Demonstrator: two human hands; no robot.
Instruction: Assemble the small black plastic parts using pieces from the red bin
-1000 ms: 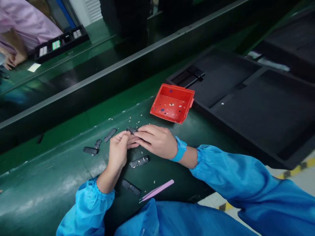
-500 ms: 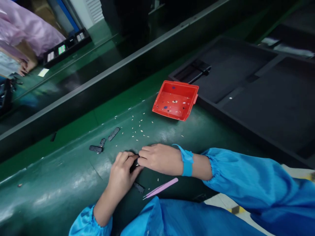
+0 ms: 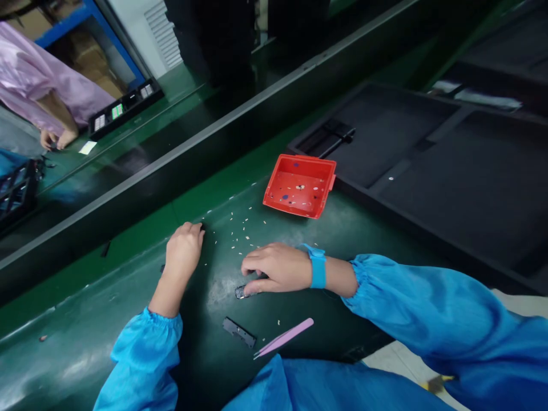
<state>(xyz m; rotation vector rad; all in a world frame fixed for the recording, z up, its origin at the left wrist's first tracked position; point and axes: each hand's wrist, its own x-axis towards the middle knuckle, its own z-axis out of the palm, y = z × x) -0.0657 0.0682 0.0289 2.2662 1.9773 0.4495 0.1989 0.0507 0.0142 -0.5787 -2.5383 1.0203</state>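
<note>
My left hand [image 3: 184, 250] is at the far side of the green work surface, fingers curled down on a small black plastic part [image 3: 202, 227] that they mostly hide. Another dark piece [image 3: 162, 268] peeks out beside its wrist. My right hand [image 3: 277, 268], with a blue wrist strap, pinches a small black part with shiny details [image 3: 240, 293] between thumb and fingers, low over the surface. Nearer my body lies a flat black plastic strip [image 3: 238, 332]. Pink tweezers [image 3: 285, 338] rest to its right, tips pointing left.
A red bin [image 3: 299, 201] holding small scraps stands beyond my right hand. Tiny pale pieces [image 3: 247, 237] are scattered before it. Large black trays [image 3: 428, 188] fill the right side. Across a raised rail [image 3: 222, 123], another person's hands [image 3: 59, 140] work beside a black parts box [image 3: 124, 111].
My hands were together around a black part; they are now apart. My left hand has moved away to the far-left parts, while my right hand keeps a part. The view has shifted slightly.
</note>
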